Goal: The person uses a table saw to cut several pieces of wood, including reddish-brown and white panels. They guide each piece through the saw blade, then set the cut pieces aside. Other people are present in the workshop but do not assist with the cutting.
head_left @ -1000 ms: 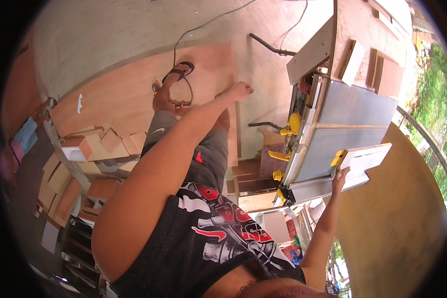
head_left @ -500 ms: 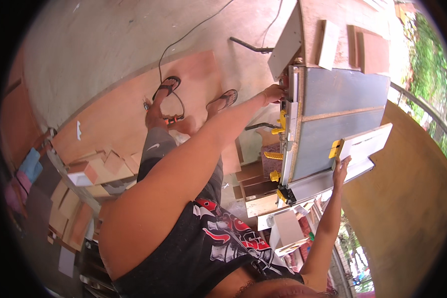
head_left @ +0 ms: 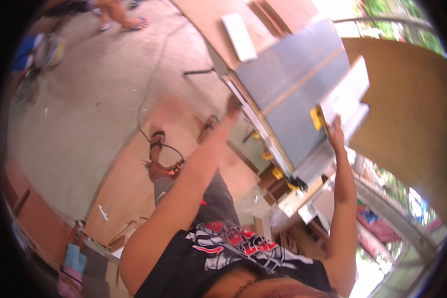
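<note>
My left hand [head_left: 233, 104] reaches to the near rail of a table saw [head_left: 288, 84] with a grey top; its fingers are blurred and partly hidden at the edge. My right hand [head_left: 336, 131] grips a white board [head_left: 346, 92] at the saw's right end, beside a yellow plastic piece [head_left: 315, 118]. Yellow knobs and handles [head_left: 266, 155] line the front rail. A narrow white board [head_left: 238, 37] lies on the wooden surface [head_left: 213, 25] beyond the grey top.
My sandalled feet [head_left: 158, 141] stand on a plywood sheet [head_left: 121, 181] with a looping cord. Other people's legs [head_left: 116, 15] show at upper left, another person [head_left: 74, 258] at lower left. A brown curved panel [head_left: 402, 109] rises on the right; stacked boards [head_left: 293, 203] lie below the saw.
My left hand has moved forward to the saw's rail. The view has turned, showing more floor and people's legs at upper left. My right hand stays on the white board.
</note>
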`<state>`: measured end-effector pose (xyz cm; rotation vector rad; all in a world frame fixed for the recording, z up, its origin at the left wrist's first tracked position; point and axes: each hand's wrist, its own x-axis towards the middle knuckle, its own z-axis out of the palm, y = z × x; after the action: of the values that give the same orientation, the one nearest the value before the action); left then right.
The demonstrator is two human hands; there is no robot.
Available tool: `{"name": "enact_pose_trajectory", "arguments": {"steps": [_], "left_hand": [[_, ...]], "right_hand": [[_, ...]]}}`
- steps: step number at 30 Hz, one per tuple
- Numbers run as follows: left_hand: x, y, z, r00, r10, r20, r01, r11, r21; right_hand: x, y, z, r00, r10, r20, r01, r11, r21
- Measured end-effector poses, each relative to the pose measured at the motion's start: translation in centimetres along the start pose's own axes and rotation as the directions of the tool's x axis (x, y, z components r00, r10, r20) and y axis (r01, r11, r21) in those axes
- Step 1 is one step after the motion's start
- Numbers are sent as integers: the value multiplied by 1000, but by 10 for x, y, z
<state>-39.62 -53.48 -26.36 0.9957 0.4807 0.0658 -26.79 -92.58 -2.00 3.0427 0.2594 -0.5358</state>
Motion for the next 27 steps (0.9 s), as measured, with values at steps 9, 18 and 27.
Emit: {"name": "enact_pose_trajectory", "arguments": {"steps": [9,18,27], "left_hand": [[-12,43,4,931,-348,-110,338,936,-100],[-18,90,6,928,-367,-64,357,925,-127],[-3,73,-7,951,-309,-18,309,951,-13]], "right_hand": [[-9,1,1,998,-36,52,34,999,25],[-7,4,-3,991,40,125,-46,998,44],[-2,6,-8,989,26,146,-30,999,27]]}}
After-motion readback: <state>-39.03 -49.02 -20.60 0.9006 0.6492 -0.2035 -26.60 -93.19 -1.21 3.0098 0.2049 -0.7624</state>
